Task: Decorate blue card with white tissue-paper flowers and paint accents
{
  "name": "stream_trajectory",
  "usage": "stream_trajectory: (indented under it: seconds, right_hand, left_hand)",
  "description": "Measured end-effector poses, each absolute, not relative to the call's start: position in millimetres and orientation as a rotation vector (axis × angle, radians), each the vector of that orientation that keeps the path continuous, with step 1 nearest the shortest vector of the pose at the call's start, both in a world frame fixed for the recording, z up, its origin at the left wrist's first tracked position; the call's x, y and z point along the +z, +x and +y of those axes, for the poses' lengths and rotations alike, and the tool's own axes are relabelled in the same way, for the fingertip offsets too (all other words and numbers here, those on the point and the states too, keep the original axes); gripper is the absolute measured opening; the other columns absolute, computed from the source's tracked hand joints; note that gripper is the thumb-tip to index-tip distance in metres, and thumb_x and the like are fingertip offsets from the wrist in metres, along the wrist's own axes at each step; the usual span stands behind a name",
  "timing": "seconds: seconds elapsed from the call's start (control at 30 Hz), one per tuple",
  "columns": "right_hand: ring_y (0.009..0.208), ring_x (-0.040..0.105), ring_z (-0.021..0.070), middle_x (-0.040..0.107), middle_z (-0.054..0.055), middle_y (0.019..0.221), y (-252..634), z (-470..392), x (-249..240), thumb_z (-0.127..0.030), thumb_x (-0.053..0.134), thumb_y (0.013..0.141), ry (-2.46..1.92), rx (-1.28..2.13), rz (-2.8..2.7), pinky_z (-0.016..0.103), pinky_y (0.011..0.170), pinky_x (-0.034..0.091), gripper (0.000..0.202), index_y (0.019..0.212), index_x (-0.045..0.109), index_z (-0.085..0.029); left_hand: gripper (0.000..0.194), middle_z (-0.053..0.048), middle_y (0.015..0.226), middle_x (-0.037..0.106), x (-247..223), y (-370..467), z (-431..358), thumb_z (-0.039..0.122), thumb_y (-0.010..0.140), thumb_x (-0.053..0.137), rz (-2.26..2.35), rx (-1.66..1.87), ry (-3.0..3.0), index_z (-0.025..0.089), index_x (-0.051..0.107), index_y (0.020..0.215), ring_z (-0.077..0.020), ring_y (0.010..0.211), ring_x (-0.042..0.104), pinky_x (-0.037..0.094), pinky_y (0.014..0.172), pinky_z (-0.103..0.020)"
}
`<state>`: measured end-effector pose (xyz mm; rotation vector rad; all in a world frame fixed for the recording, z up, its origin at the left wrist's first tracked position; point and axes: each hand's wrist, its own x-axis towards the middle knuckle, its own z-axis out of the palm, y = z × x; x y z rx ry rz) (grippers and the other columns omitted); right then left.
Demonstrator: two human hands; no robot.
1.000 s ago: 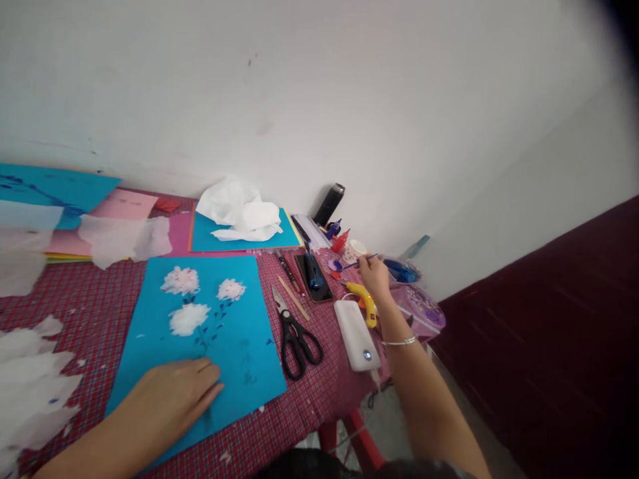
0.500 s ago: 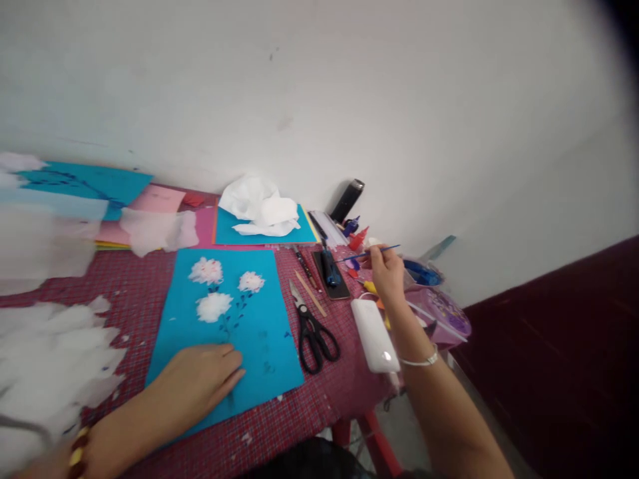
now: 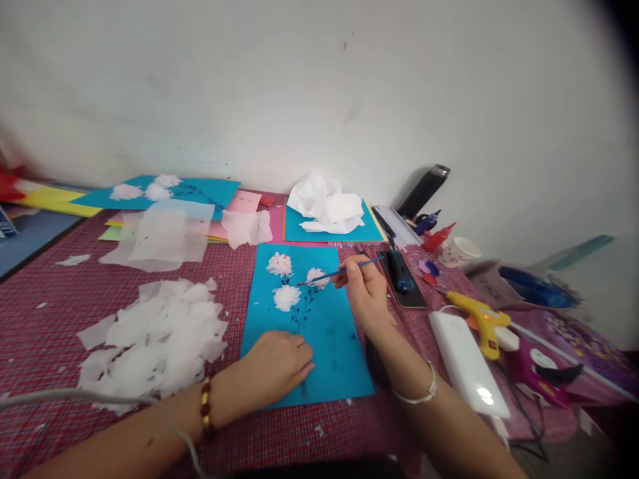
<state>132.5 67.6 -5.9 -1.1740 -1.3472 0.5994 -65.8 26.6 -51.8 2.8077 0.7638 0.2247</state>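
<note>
My right hand (image 3: 367,289) pinches a thin blue paintbrush (image 3: 329,273), whose tip is above the white paper flower (image 3: 286,298) on a blue sheet of paper (image 3: 334,366). Two more ruffled flowers, dotted with red, sit higher on that sheet, with dark blue painted stems and leaves below them. My left hand (image 3: 279,366) rests flat on the lower left of the sheet, holding nothing, over part of the stem. Left of it lies a heap of torn white tissue pieces (image 3: 160,332).
Crumpled white paper (image 3: 327,203) lies on coloured sheets at the back. On the right are a black flask (image 3: 424,191), red paint bottle (image 3: 439,237), paper cup (image 3: 460,251), phone (image 3: 407,286), white power bank (image 3: 468,362) and yellow glue gun (image 3: 482,320). A cable (image 3: 74,395) crosses the lower left.
My right hand has carried the paintbrush left from the paint things to over the flowers. The view has turned left. My left hand stays on the blue sheet.
</note>
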Motion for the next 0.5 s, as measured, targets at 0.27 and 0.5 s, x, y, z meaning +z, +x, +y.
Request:
stream_trajectory:
  seconds: [0.27, 0.5]
  right_hand:
    - [0.059, 0.064, 0.0135, 0.067, -0.001, 0.066, 139.3, 70.3, -24.0, -0.039, 0.047, 0.097, -1.192, 0.635, -1.34, 0.026, 0.059, 0.051, 0.024, 0.087, 0.057, -0.021]
    - [0.06, 0.064, 0.0141, 0.067, 0.0, 0.067, 138.1, 73.4, -29.9, -0.042, 0.048, 0.096, -1.191, 0.725, -1.336, 0.027, 0.059, 0.05, 0.026, 0.086, 0.058, -0.021]
  left_hand:
    - [0.024, -0.002, 0.074, 0.066, -50.8, -65.0, 27.9, 0.029, 0.096, 0.052, 0.763, 0.215, 2.792, 0.018, 0.061, 0.077, -0.0163, 0.063, 0.06, 0.041, 0.057, -0.028]
    - [0.024, -0.003, 0.075, 0.066, -52.1, -65.4, 27.2, 0.029, 0.096, 0.051, 0.757, 0.193, 2.778, 0.018, 0.061, 0.078, -0.017, 0.064, 0.059, 0.041, 0.058, -0.029]
